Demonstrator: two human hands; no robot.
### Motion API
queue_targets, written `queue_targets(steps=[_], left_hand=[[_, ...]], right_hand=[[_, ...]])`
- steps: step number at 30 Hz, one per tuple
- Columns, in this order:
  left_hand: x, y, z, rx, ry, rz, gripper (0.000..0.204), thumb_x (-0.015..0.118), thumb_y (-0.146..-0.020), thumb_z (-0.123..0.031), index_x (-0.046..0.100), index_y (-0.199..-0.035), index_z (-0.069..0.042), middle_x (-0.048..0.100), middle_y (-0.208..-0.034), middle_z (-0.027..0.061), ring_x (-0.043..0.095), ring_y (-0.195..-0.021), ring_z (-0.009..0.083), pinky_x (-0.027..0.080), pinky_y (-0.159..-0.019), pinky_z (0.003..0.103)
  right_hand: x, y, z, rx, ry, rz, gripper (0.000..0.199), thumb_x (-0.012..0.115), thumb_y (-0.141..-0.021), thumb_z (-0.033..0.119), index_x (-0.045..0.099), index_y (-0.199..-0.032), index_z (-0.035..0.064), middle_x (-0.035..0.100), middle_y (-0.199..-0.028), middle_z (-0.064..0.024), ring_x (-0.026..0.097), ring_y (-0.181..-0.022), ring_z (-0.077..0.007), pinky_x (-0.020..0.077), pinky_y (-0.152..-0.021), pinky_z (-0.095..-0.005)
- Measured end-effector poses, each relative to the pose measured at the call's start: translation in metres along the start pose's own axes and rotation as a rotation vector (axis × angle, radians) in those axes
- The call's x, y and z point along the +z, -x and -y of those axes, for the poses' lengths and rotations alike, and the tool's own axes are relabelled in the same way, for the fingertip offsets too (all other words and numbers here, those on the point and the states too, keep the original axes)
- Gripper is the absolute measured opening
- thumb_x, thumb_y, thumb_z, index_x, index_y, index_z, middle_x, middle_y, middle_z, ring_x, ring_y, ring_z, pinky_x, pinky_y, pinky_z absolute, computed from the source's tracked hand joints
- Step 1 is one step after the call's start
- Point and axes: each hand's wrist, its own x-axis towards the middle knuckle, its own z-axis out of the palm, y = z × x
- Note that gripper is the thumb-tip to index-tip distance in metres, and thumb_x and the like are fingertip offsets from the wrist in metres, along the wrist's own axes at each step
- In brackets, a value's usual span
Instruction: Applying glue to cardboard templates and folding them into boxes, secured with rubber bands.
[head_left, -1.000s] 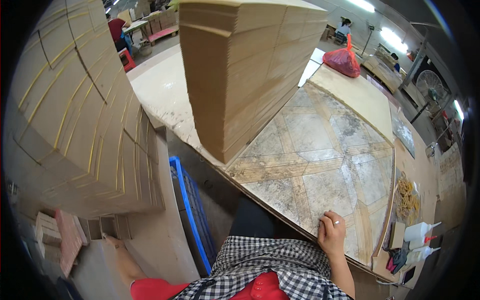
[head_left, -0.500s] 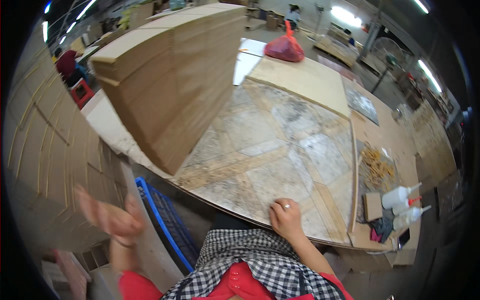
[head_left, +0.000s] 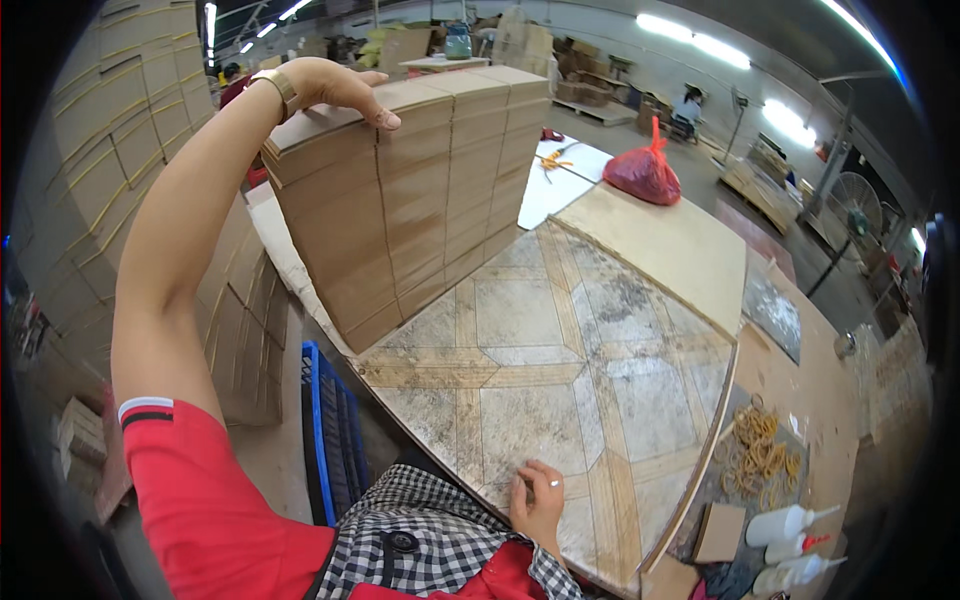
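My left hand [head_left: 335, 88], with a band on its wrist, reaches over the top of a tall stack of brown boards [head_left: 420, 190]. The thumb and fingers are spread at the stack's near top edge. Whether they press on the topmost board cannot be made out. On the near edge of the worktable [head_left: 530, 410], which has a worn tile-and-wood pattern, rests my right hand [head_left: 540, 500]. Its fingers are loosely bent and apart, a ring shows on one of them, and nothing is in it.
Beside the table stands a blue plastic crate [head_left: 330, 430]. Rubber bands [head_left: 765, 450], white squeeze bottles [head_left: 785, 523] and a small brown block [head_left: 719, 532] lie to the right. A red plastic bag [head_left: 645, 175] sits beyond a pale board [head_left: 655, 245]. Cardboard stacks [head_left: 130, 130] rise at left.
My left hand has swung up from low at the left to the top of the board stack. My right hand stays at the table's near edge. The view has shifted.
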Motion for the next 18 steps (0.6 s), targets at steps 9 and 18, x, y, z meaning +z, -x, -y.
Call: queue_targets(steps=[9, 18], left_hand=[[0.002, -0.011, -0.001, -0.1, -0.012, 0.079, 0.123, 0.077, -0.055, -0.061, 0.011, -0.15, -0.019, 0.009, -0.152, 0.026, 0.007, -0.142, 0.0398, 0.015, -0.108, 0.056], [0.006, -0.02, 0.004, 0.047, 0.123, 0.007, 0.116, 0.077, -0.057, -0.042, 0.013, -0.149, -0.012, 0.031, -0.143, 0.0254, 0.034, -0.131, 0.0383, 0.028, -0.104, 0.05]], right_hand=[[-0.002, 0.003, -0.021, 0.024, -0.08, -0.014, 0.011, 0.065, -0.074, 0.005, 0.065, -0.085, 0.0055, 0.064, -0.094, -0.0138, 0.06, -0.089, -0.0305, 0.0451, -0.08, -0.0397], [-0.003, -0.007, -0.014, -0.032, -0.022, -0.015, 0.008, 0.066, -0.074, 0.005, 0.065, -0.083, 0.0053, 0.066, -0.089, -0.0127, 0.061, -0.085, -0.0295, 0.0446, -0.079, -0.0392]])
